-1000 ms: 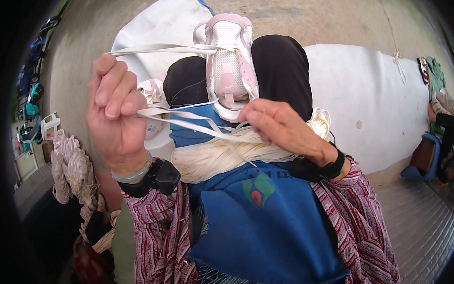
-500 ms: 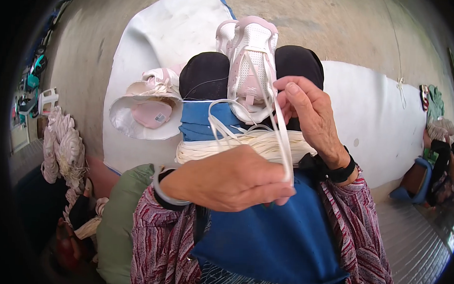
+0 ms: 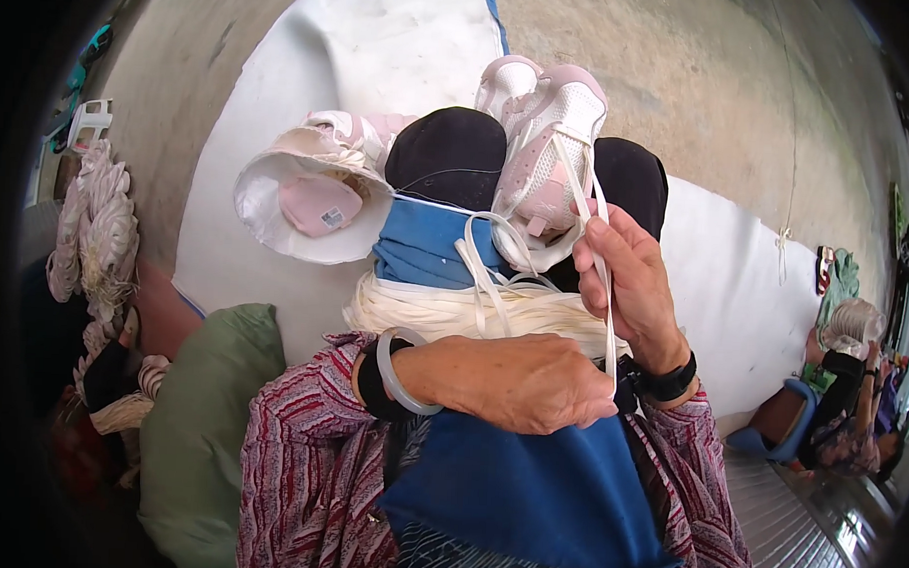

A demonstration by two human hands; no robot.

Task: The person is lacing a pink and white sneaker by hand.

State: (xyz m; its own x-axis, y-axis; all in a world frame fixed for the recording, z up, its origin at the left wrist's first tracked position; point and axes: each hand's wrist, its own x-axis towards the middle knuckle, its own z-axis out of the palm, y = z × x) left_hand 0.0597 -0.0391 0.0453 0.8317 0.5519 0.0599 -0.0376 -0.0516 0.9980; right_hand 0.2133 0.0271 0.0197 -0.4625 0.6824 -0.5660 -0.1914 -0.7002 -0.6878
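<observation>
A white and pink sneaker [image 3: 549, 162] is wedged between my black-clad knees, its opening toward me. White shoelace [image 3: 603, 254] runs from its eyelets down past my right hand [image 3: 630, 285] to my left. The fingers of my right hand are closed on the lace beside the shoe's opening. Low over my lap, my left hand [image 3: 531, 382] pinches the lace, its fingertips partly hidden. Another loop of shoelace [image 3: 473, 255] hangs loose left of the shoe. Under it, a thick bundle of cream laces [image 3: 424, 308] lies across my lap, on blue cloth [image 3: 426, 245].
A white bag [image 3: 262, 212] with pink and white shoe parts sits left of my knees on a white sheet [image 3: 244, 146]. A green cushion [image 3: 215, 416] is at my left side. Bundled white shoes or laces [image 3: 111, 227] stand farther left. Another person [image 3: 860, 418] sits far right near a blue chair [image 3: 775, 420].
My left hand has moved slightly right, drawing the lace straighter. The right hand has come lower and closed around the lace. The shoe now leans to the right as the view shifts.
</observation>
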